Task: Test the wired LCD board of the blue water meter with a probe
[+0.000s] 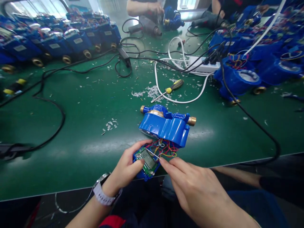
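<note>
Two bare hands work at the near edge of a glossy green counter (78,126), low in the centre of the frame. The left hand (128,167), a white-strapped wristwatch (103,194) below it, pinches a green circuit board (147,160) with a grey display and blue case, its grip pressed thumb over the face. The right hand (194,180) has its grip closed on a thin silver metal tool (153,154) slanting over the board; whether the tip touches cannot be told. At lower right, another person's forearm (239,177) extends from a dark sleeve. Red, yellow and white wires (166,147) trail between the board and a shiny blue plastic meter body (163,126) with brass pipe ends, at centre just beyond. Farther up lie a yellow-and-black screwdriver (174,85), clear plastic scraps (152,91) and a white power strip (204,65). Blue brass-fitted meters crowd the upper left (54,44) and upper right. At top centre, a co-worker's blurred hand (155,8) appears above a grey heat gun (152,27).
</note>
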Motion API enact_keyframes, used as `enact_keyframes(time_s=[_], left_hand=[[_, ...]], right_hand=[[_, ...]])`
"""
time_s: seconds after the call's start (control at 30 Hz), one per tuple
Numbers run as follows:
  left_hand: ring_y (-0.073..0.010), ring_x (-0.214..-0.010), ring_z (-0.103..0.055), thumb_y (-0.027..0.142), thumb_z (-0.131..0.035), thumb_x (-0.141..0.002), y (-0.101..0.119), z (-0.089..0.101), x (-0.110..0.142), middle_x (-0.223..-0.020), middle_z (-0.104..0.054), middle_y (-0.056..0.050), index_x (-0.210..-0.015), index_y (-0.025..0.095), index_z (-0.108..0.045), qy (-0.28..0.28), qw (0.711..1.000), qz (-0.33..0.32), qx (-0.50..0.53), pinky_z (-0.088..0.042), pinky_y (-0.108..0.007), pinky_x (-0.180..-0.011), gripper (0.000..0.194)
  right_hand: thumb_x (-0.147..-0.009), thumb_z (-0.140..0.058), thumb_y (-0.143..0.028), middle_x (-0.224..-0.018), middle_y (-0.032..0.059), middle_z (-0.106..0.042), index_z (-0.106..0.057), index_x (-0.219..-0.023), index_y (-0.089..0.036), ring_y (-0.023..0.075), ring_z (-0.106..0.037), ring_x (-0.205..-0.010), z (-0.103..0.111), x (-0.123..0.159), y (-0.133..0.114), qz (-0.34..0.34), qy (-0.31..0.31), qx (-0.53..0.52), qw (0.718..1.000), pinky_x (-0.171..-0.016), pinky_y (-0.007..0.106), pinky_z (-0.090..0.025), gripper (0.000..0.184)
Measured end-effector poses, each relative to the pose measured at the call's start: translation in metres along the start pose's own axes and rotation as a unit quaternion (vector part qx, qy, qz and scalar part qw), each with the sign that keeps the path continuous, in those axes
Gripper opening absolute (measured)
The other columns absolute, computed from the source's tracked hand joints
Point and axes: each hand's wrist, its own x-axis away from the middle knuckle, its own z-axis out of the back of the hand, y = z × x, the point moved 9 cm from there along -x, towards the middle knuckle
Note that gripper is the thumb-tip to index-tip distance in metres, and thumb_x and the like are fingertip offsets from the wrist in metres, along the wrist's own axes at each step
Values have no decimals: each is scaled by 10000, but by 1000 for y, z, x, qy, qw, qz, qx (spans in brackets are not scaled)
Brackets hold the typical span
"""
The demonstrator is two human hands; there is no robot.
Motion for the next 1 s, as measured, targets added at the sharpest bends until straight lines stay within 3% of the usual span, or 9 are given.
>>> enact_keyframes(time_s=[0.2, 0.53, 0.83, 1.0], left_hand=[[-167, -1203, -551, 215, -527, -820, 2, 2, 1, -1299, -599, -3, -1299, 213, -548, 4, 1000, -9, -22, -390, -230, -1035, 479], [-126, -1179, -574, 153, -517, -778, 4, 2, 0, -1277, -622, 16, -1278, 192, -571, 8, 1000, -15, -25, -409, -167, -1011, 504], [-135, -1137, -599, 156, -512, -780, 4, 2, -3, -1244, -641, -5, -1252, 175, -581, 7, 1000, -1, -28, -437, -193, -989, 478], [-141, -1128, -600, 145, -505, -772, 4, 2, -4, -1227, -647, 3, -1252, 178, -578, 11, 999, 8, -39, -439, -209, -988, 486]], right_hand=[[-692, -504, -5, -948, 77, -671, -665, -1166, -95, 199, -623, -591, 7, -8, -7, 41, -2, 61, 997, -417, 324, -501, 508], [-633, -419, 7, -821, 72, -633, -648, -1126, -80, 190, -562, -519, 11, -19, -18, 108, -70, 126, 984, -369, 305, -385, 550], [-648, -428, 2, -835, 63, -618, -613, -1205, -56, 169, -568, -528, 1, -21, -14, 110, -72, 104, 986, -382, 286, -401, 589], [-700, -458, -10, -807, 106, -610, -612, -1217, 9, 191, -545, -530, -1, -14, -27, 174, -72, 203, 961, -384, 270, -415, 540]])
